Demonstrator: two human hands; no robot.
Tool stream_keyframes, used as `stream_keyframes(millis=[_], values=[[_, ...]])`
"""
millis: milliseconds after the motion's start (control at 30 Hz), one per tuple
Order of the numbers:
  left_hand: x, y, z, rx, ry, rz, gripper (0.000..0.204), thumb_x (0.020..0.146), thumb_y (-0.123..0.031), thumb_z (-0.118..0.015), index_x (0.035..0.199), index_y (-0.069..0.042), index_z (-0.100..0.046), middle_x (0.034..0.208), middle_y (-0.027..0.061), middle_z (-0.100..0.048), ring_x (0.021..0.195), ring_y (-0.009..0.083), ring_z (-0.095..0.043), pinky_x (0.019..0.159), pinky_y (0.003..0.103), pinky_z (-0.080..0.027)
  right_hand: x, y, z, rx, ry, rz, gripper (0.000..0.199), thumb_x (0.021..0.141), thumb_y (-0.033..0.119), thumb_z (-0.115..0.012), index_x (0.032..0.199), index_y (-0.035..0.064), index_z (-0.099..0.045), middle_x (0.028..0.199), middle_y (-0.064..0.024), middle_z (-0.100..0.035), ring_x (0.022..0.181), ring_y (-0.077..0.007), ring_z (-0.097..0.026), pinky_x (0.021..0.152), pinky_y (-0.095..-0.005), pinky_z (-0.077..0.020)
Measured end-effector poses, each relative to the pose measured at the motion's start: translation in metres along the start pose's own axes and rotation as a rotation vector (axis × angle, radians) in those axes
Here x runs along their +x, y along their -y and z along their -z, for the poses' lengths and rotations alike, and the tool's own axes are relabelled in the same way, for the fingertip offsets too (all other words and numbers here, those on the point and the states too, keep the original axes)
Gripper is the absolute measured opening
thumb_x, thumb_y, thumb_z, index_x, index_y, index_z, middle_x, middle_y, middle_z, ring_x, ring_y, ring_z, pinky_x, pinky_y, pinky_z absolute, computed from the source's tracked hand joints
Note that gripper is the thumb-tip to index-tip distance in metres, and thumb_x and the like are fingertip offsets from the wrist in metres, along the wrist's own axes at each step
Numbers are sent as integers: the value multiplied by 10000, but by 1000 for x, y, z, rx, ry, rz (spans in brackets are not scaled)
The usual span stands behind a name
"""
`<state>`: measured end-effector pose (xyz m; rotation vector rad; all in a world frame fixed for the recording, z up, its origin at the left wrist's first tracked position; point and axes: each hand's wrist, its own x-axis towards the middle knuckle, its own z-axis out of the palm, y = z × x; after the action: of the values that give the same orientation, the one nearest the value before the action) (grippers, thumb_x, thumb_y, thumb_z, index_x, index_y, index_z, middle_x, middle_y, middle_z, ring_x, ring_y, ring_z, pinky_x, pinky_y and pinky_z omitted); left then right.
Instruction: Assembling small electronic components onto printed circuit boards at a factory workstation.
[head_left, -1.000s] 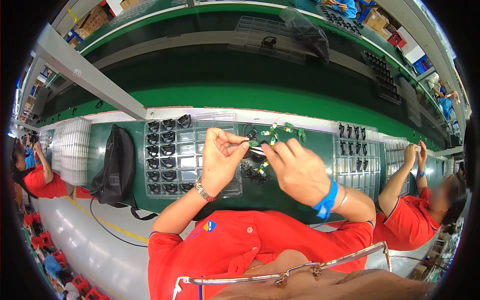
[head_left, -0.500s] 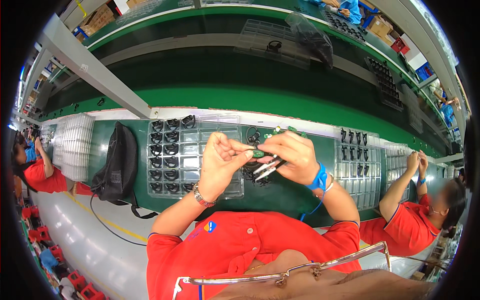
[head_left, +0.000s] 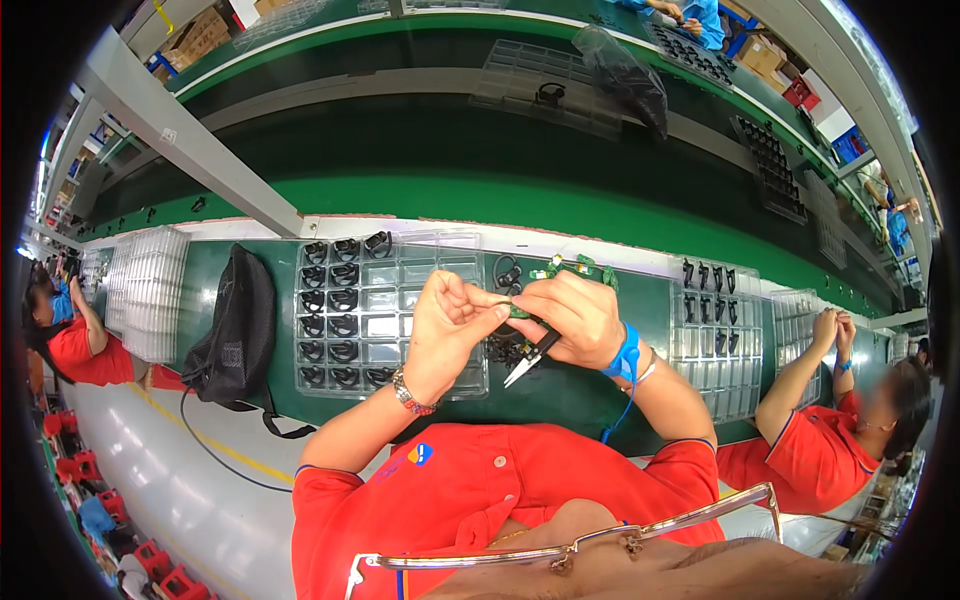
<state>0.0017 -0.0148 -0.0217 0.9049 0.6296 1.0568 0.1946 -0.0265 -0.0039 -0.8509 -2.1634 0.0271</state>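
Observation:
My left hand (head_left: 447,325) is closed, its thumb and forefinger pinching a small green circuit board (head_left: 517,311). Close against it, my right hand (head_left: 572,318) has its fingertips at the board's other side. A pair of tweezers (head_left: 530,362) with bright tips is tucked in my right hand, pointing down toward me. A blue wrist strap (head_left: 626,354) with a coiled cord circles the right wrist. Below the hands, a pile of small black parts (head_left: 508,349) is partly covered. More green circuit boards (head_left: 584,264) lie just beyond my right hand.
A clear compartment tray (head_left: 408,272) with black ear-hook pieces lies at left; another tray (head_left: 712,345) stands at right. A black bag (head_left: 236,325) and stacked trays (head_left: 148,290) are farther left. A metal post (head_left: 190,145) rises at the far left. Co-workers sit on both sides.
My right hand has shifted slightly left and turned, so the board shows less. The tweezers' tips, spread before, now lie closer together and point more steeply toward me.

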Motion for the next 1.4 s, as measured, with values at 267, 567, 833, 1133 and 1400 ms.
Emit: stream_keyframes(millis=[267,567,833,1133,1400], values=[[67,8,30,503,-39,-151,305,791,106,-626,893,-54,-387,918,132,-670,869,159,-647,792,290,-519,-20,-6,21,-58,-2,-555,382,673,155,-770,1003,57,-603,872,-72,-610,767,-258,-625,652,-356,-510],[189,19,112,1150,-114,-271,197,721,53,-704,731,-22,-522,764,103,-696,707,202,-678,625,293,-512,-118,-2,31,-142,340,-773,304,775,67,-681,1063,14,-599,956,-140,-549,893,-326,-563,779,-387,-470],[171,3,133,1509,-160,-266,250,760,-17,-690,997,-31,-612,891,178,-661,805,328,-651,738,401,-503,-66,-49,9,-282,200,-551,75,765,41,-629,836,18,-639,850,-123,-565,840,-316,-567,749,-398,-468],[17,-86,134,1491,152,-195,56,705,-35,-697,727,-9,-653,764,119,-639,753,284,-616,717,364,-489,-77,-77,-5,-362,249,-485,72,752,55,-638,808,29,-601,852,-107,-551,844,-303,-570,727,-399,-470],[-86,-59,131,1531,145,-267,238,626,-20,-766,847,-57,-685,861,62,-636,816,264,-577,755,353,-474,-77,-75,1,-113,184,-726,116,807,20,-640,899,21,-570,829,-116,-619,787,-272,-602,729,-358,-461]])
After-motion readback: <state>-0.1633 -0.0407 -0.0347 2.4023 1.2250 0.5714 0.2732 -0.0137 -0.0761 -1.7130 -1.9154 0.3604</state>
